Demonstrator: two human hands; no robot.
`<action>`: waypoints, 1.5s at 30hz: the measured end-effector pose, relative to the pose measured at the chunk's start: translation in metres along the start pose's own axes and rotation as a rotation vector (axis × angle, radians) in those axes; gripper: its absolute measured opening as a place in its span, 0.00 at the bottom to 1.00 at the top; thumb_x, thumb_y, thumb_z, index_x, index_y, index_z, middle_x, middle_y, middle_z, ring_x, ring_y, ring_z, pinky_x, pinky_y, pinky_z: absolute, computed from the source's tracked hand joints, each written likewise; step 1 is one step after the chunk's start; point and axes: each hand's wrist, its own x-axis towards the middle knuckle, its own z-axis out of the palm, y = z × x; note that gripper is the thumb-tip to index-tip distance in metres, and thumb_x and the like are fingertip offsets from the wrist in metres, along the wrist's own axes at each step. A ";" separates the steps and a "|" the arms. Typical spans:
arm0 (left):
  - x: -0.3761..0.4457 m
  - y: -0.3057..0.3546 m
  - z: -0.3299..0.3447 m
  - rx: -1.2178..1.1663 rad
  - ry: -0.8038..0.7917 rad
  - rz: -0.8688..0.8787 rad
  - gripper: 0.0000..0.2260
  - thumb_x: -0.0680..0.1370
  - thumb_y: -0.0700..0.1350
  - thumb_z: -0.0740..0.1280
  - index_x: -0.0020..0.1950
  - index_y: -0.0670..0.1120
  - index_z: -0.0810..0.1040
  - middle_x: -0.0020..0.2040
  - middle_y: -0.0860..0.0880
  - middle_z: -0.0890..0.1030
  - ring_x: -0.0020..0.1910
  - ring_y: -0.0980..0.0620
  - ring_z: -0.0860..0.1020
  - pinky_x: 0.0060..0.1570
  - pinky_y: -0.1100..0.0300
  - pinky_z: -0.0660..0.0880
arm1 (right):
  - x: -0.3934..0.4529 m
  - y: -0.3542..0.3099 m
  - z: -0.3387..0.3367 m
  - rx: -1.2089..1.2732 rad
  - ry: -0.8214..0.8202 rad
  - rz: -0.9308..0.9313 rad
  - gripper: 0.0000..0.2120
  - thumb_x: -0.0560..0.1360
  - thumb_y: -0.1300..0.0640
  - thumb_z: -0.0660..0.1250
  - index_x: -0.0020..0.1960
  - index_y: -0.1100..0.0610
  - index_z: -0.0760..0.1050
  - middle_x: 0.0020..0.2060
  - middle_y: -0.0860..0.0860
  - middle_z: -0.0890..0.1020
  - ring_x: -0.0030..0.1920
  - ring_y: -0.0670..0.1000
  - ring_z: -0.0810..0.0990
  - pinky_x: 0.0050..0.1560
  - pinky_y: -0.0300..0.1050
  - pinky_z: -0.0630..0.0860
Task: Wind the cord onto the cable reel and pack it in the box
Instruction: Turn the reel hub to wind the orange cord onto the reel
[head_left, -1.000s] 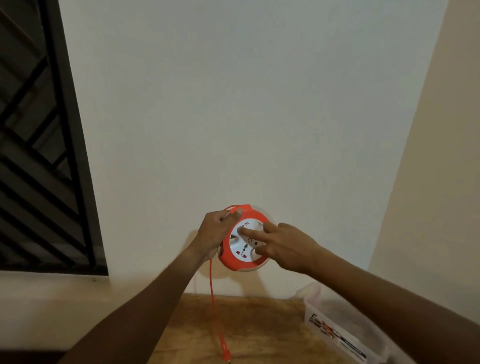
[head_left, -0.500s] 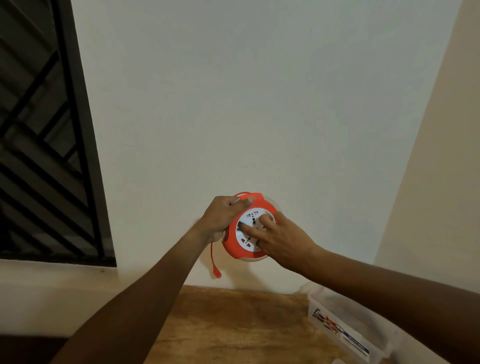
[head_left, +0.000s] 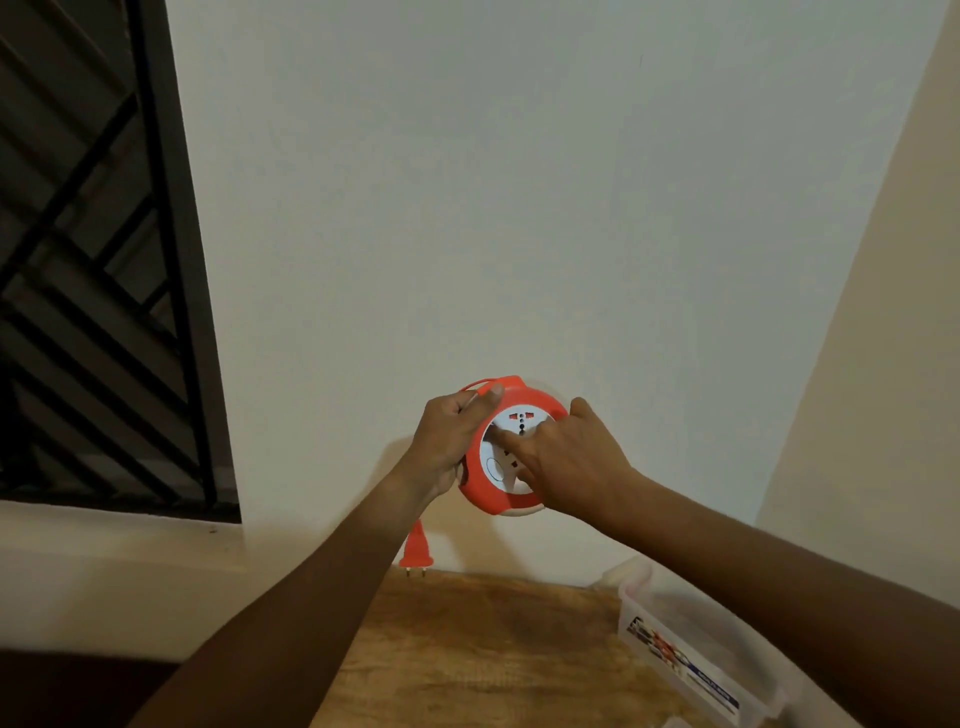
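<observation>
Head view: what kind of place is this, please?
Probably a room in a home: plain painted walls, a window with a dark metal grille, and a wooden table bearing a clear plastic box.

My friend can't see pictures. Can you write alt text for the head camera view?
Two hands hold up a round orange and white cable reel before a pale wall: left hand gripping its rim, right hand on its face. An orange plug dangles above a wooden table, beside a clear plastic box.
</observation>
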 end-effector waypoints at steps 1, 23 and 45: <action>0.000 0.001 0.001 0.002 0.011 0.010 0.10 0.78 0.59 0.70 0.50 0.55 0.85 0.44 0.54 0.89 0.44 0.47 0.88 0.37 0.58 0.84 | 0.000 -0.001 0.001 -0.005 -0.001 0.001 0.39 0.74 0.45 0.71 0.77 0.48 0.54 0.59 0.57 0.82 0.53 0.62 0.82 0.61 0.56 0.71; 0.000 0.009 -0.003 -0.224 0.064 -0.142 0.14 0.78 0.55 0.73 0.50 0.45 0.86 0.42 0.46 0.89 0.36 0.48 0.87 0.33 0.55 0.84 | -0.009 0.005 -0.014 0.245 0.175 0.133 0.13 0.72 0.56 0.69 0.56 0.54 0.79 0.48 0.55 0.81 0.42 0.59 0.80 0.36 0.47 0.73; -0.006 -0.018 -0.005 0.119 -0.167 -0.103 0.12 0.79 0.56 0.71 0.50 0.49 0.87 0.45 0.49 0.89 0.42 0.47 0.88 0.39 0.56 0.84 | -0.014 0.020 -0.010 -0.191 0.000 -0.695 0.31 0.63 0.49 0.82 0.64 0.50 0.78 0.66 0.53 0.76 0.61 0.58 0.75 0.57 0.56 0.78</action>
